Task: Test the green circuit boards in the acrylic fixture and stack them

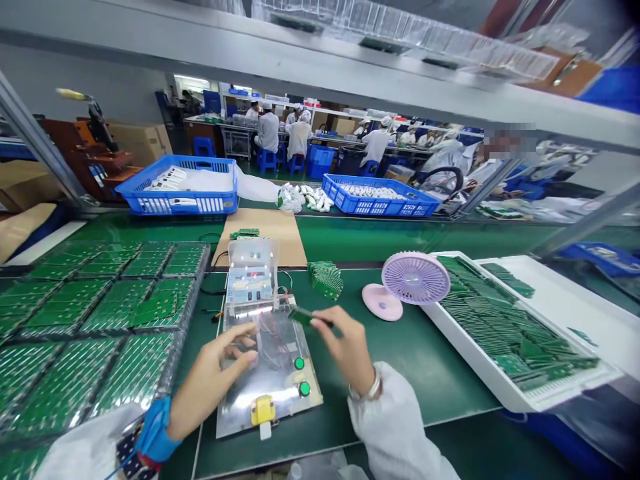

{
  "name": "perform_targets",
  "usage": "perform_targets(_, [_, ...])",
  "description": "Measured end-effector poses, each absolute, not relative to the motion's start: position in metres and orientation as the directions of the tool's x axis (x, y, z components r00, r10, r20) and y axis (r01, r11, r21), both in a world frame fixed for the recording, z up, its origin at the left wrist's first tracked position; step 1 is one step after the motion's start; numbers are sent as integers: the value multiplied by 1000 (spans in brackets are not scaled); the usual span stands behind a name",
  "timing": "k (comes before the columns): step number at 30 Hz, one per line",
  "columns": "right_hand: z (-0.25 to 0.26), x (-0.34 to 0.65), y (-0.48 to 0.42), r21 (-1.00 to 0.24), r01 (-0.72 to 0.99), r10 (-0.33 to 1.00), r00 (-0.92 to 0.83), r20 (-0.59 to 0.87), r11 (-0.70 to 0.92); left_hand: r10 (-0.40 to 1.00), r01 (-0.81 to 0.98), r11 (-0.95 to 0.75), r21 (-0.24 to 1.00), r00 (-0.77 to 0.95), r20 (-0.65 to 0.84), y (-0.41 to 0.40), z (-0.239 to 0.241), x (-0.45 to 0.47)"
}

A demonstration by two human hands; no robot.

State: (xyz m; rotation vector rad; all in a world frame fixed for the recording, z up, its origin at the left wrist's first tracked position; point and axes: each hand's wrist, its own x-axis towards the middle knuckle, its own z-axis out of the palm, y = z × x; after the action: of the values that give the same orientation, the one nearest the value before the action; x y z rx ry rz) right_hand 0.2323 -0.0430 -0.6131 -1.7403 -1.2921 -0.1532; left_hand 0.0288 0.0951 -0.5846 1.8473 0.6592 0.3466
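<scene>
Pointing left lengthwise, held circuit board (302,317)

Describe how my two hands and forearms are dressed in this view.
Both hands are gloveless. The left hand has a bright blue wristband, dark cloth with pale dots behind it, and a loose white sleeve. The right hand has a white sleeve with a gathered cuff.

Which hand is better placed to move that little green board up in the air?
Probably the right hand: it pinches the green board near the clear-topped box. The left hand is open, with no board in it.
</scene>
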Motion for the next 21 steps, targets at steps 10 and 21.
perform_targets(10, [-692, 333, -11, -273, 883, 641, 467, 610, -383, 608, 266, -236, 934, 791, -72, 113, -576, 20])
perform_targets(21, [-703, 356, -4, -142, 941, 640, 316, 701, -308, 670, 500, -702, 507, 705, 233, 211, -589, -42])
